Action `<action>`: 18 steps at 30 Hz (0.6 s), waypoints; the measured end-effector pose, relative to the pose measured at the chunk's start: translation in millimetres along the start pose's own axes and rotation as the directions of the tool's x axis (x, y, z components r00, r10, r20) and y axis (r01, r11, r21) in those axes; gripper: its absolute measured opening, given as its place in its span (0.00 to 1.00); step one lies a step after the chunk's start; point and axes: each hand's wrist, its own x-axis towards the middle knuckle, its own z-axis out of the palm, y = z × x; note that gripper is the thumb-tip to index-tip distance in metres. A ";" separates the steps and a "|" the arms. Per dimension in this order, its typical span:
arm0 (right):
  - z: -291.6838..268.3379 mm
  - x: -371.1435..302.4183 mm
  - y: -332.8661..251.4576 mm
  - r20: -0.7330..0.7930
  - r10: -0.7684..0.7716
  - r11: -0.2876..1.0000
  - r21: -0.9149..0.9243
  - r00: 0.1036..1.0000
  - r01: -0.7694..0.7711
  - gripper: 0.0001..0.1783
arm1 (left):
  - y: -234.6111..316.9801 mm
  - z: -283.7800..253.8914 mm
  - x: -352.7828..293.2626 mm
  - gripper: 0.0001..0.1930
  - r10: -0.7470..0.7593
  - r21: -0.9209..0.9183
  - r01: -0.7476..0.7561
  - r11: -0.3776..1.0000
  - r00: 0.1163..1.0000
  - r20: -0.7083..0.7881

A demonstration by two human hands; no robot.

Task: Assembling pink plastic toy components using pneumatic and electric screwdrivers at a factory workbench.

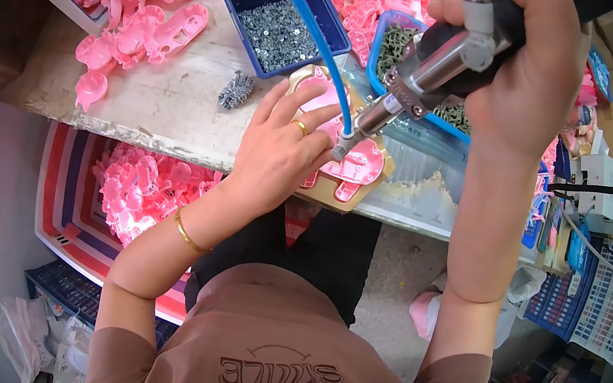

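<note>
My right hand (pixel 529 82) is wrapped around a powered screwdriver (pixel 431 71) with a silver nose and a dark body. A blue hose (pixel 308 21) runs to the tip of its nose. That tip points down at a pink plastic shell (pixel 362 162), which lies in a tan holding block (pixel 377 186) at the table's front edge. My left hand (pixel 274 143) lies over the left part of the shell and block, its fingers stretched out and fingertips near the screwdriver tip. The fingers hide part of the shell. Whether the tip touches a screw is too small to tell.
A dark blue bin (pixel 343 37) of small screws stands behind my left hand, with a clump of screws (pixel 237 91) beside it. A lighter blue bin (pixel 382 32) holds greenish metal parts. Pink shells (pixel 175 33) pile up behind; more (pixel 152 188) fill a striped bag below the table.
</note>
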 end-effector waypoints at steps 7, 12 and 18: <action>-1.0 -7.0 8.8 0.069 0.002 1.000 0.003 0.998 -0.003 0.26 | -4.3 -14.5 7.3 0.05 0.006 -0.001 -0.006 1.000 0.999 0.042; -4.1 -6.0 9.3 0.111 -0.010 1.000 0.008 0.994 0.009 0.26 | -8.3 -12.7 -1.4 0.06 -0.016 -0.037 0.018 0.999 0.999 0.051; -2.2 -6.4 6.9 0.105 0.010 1.000 0.002 0.994 -0.010 0.26 | -1.2 -16.1 6.0 0.08 0.005 -0.072 -0.006 0.997 1.000 -0.008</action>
